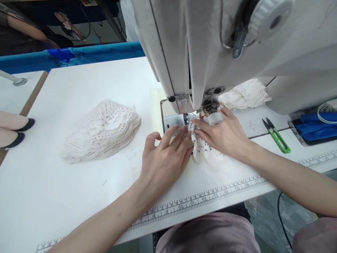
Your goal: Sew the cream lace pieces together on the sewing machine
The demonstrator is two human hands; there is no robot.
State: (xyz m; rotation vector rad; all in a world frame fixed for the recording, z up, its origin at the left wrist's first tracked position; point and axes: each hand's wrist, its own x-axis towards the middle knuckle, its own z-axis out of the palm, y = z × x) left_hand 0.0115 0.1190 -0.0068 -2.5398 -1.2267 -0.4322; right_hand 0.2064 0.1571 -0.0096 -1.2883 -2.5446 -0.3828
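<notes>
On the white worktop (pixel 79 182), both hands press a lace piece (pixel 204 153) flat under the sewing machine (pixel 210 52): left hand (pixel 164 160) fingers spread beside it, right hand (pixel 223 135) fingers pinching its edge; best fed evenly, fingertips clear of the needle

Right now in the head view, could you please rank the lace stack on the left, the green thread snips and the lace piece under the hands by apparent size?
1. Lace stack, clearly largest.
2. Lace piece, partly hidden by the left hand and right hand, so unsure.
3. Green thread snips, smallest.
</notes>
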